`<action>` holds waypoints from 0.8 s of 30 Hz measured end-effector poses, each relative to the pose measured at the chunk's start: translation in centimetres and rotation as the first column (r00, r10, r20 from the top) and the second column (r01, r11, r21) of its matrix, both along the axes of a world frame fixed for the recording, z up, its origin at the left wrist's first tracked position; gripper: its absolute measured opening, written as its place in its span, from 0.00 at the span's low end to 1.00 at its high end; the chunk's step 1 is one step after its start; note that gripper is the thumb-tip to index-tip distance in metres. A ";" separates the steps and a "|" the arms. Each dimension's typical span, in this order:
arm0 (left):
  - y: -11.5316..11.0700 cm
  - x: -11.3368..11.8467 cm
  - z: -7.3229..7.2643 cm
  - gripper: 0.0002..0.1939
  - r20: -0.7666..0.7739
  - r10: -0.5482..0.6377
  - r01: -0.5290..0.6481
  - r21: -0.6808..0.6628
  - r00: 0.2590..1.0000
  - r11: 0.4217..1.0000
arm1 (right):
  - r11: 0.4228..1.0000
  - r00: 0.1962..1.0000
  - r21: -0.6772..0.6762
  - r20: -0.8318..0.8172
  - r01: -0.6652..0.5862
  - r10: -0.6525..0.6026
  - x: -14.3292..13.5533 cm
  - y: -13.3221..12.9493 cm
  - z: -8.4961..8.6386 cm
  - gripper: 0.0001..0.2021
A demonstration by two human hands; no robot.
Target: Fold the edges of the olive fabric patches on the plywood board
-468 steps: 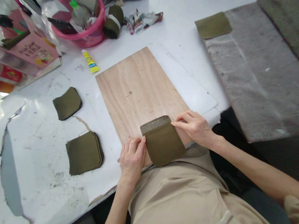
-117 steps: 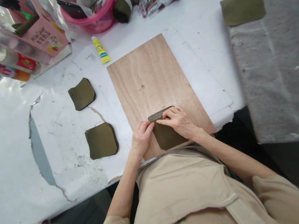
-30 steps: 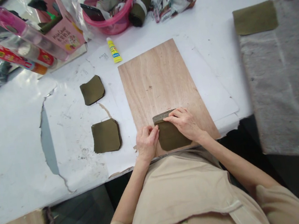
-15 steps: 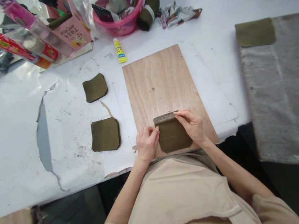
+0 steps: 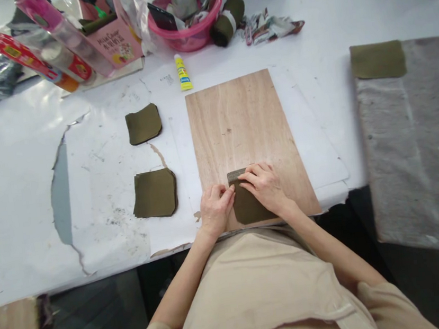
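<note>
An olive-green fabric piece with cut lower corners lies on a wooden board in front of me. A greyish strip runs along its top edge. At the upper left edge of the piece, my left hand is closed, thumb and fingertips pinching it. My right hand lies over the piece's upper right part, fingers stretched leftward along the strip, thumb apart from them. It covers much of the strip's right side.
Two stacks of similar olive pieces, an upper stack and a lower stack, lie left of the board. A yellow glue tube is behind it. Farther back are a pink basket and bottles. A grey sheet is at right.
My right hand has slid left along the strip from the piece's upper right corner, its pinch changing to outstretched fingers. My left hand stays at the left edge. The view has shifted slightly.
</note>
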State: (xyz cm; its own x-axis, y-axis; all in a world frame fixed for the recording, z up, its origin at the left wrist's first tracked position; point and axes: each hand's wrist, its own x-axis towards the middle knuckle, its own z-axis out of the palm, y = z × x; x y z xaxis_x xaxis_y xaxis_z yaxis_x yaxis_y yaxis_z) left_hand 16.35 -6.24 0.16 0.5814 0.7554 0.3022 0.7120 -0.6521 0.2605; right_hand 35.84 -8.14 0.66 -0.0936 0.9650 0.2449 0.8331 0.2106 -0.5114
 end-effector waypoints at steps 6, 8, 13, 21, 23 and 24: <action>0.8 -0.2 0.3 0.06 0.149 0.038 -0.009 -0.189 0.988 0.982 | 1.000 1.000 -0.004 0.012 -0.006 0.006 0.1 0.0 -0.1 0.05; 1.2 -0.1 0.3 0.05 0.170 0.062 -0.024 -0.216 0.983 0.976 | 1.000 1.000 0.004 0.007 -0.004 0.004 0.1 -0.1 -0.2 0.05; 2.0 0.1 0.1 0.07 0.147 0.010 0.016 -0.174 0.989 0.985 | 0.999 1.000 0.039 0.013 -0.008 0.008 -0.1 -0.1 -0.1 0.06; 2.3 0.3 0.1 0.08 0.045 -0.069 0.070 -0.027 0.997 0.997 | 0.997 0.999 0.075 0.047 -0.007 0.003 -0.1 -0.2 -0.3 0.06; 2.3 0.2 0.1 0.08 0.033 -0.080 0.081 -0.009 0.996 0.997 | 0.996 0.998 0.088 0.057 -0.005 0.000 -0.1 -0.2 -0.4 0.07; 2.3 0.2 0.1 0.07 0.025 -0.087 0.087 0.001 0.996 0.996 | 0.995 0.998 0.096 0.061 -0.003 -0.003 -0.2 -0.2 -0.5 0.07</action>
State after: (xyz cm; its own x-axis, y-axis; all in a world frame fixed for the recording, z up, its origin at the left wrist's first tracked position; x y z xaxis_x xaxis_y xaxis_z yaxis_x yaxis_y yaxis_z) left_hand 16.56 -3.95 0.23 0.6374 0.7024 0.3169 0.6458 -0.7113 0.2775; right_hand 35.67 -8.36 0.18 -0.1111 0.9375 0.3298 0.8620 0.2560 -0.4375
